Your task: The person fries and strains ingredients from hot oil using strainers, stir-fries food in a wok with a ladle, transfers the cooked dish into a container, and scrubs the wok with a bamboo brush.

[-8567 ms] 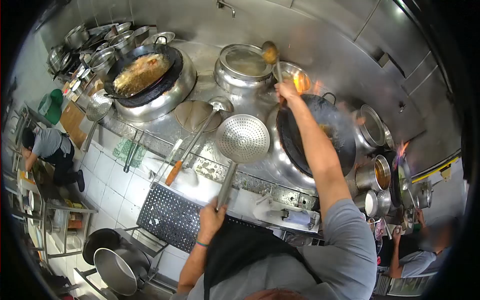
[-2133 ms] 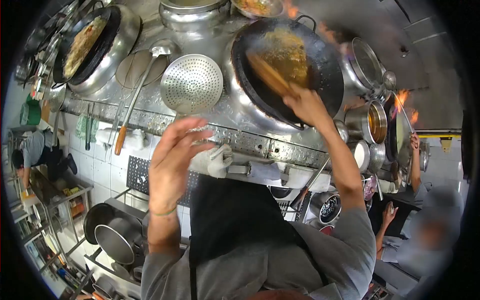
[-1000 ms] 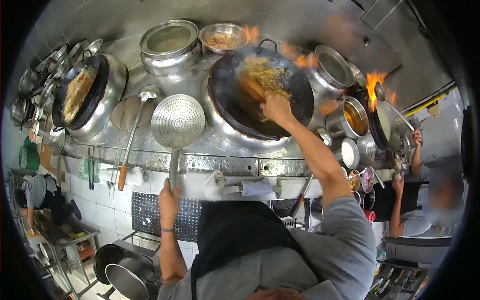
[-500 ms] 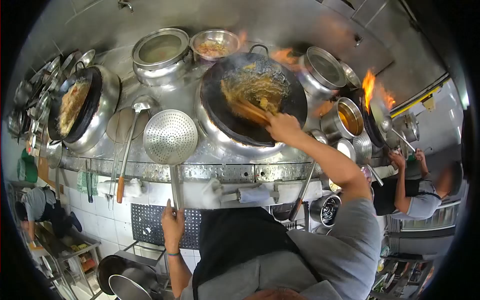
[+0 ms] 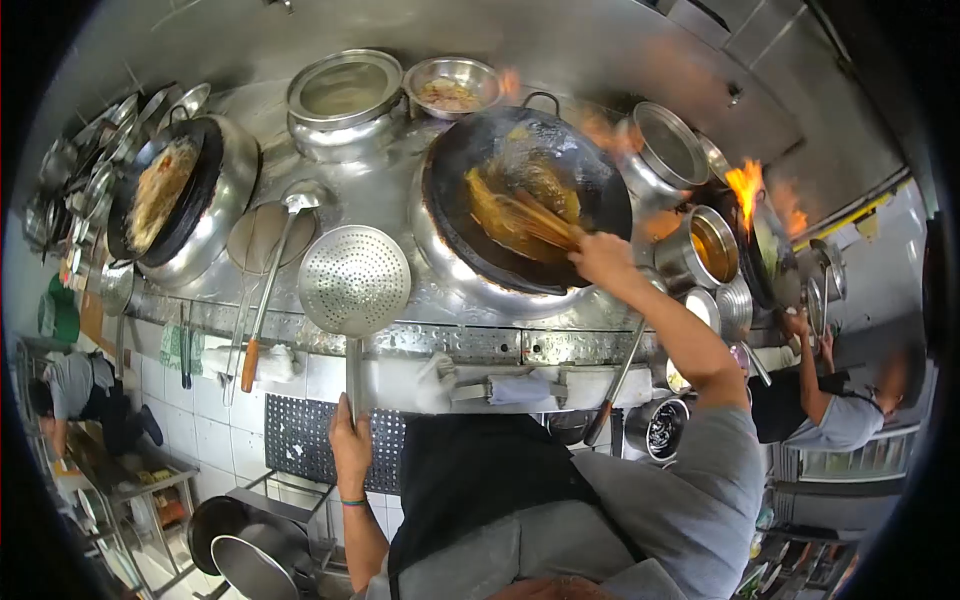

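Observation:
In the head view my right hand (image 5: 603, 260) is closed round the end of a wooden bundle brush (image 5: 545, 224). The brush's far end lies in yellow-brown liquid inside a black wok (image 5: 455, 165), with some steam over it. My left hand (image 5: 350, 440) is wrapped round the handle of a perforated skimmer (image 5: 355, 281), whose round head rests over the stove's front part. Left of the skimmer lies a ladle (image 5: 272, 276) with an orange handle.
A second wok (image 5: 128, 185) holding frying food stands at the left. Behind are a lidded pot (image 5: 345, 92) and a bowl of food (image 5: 452, 88). Flames (image 5: 745, 190) rise at the right, near a pot of orange liquid (image 5: 700, 248). One co-worker (image 5: 835, 415) stands right, another (image 5: 80, 390) far left.
My right hand has swept the brush through the wok, now lower and to the right. My left hand, earlier raised and empty, has taken hold of the skimmer's handle. The co-worker's wok at right has tilted.

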### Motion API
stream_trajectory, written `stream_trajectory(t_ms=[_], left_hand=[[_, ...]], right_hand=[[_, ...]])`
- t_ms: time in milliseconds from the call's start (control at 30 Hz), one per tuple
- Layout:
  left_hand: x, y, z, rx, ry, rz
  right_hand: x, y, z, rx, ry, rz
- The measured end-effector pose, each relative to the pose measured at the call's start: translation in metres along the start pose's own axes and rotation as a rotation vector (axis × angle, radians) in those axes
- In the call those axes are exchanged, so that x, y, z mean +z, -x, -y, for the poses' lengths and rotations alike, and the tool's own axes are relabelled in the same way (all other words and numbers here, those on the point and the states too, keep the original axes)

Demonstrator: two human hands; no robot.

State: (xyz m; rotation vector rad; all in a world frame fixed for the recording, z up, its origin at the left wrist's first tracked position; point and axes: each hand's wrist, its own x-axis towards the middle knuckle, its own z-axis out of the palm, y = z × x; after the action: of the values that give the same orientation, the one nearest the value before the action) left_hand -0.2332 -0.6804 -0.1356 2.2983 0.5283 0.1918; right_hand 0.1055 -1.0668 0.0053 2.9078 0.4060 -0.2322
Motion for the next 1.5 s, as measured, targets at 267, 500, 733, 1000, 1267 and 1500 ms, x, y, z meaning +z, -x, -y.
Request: stream_trajectory(t_ms=[267,500,733,1000,1267,1500], left_hand=[[-0.018,-0.01,-0.032,0.025,-0.145,-0.023],[-0.041,-0.029,-0.11,0.254,0.055,-0.091],[0.012,-0.043,-0.219,0.711,0.333,0.126],[0.13,-0.109,-0.277,1.082,0.071,0.101],[0.172,-0.152,-0.303,0.917,-0.267,0.382],[0.133,-0.142,-0.272,0.966,-0.229,0.404]], right_hand=[[0.056,-0.117,-0.003,0.421,-0.424,-0.288],[0.015,-0.117,0.033,0.357,-0.719,-0.288],[0.032,-0.111,0.062,-0.017,-0.661,-0.173],[-0.052,0.098,-0.027,0.031,-0.211,0.054],[0.085,0.21,-0.042,0.593,-0.61,-0.456],[0.185,0.207,0.016,0.815,-0.45,-0.116]])
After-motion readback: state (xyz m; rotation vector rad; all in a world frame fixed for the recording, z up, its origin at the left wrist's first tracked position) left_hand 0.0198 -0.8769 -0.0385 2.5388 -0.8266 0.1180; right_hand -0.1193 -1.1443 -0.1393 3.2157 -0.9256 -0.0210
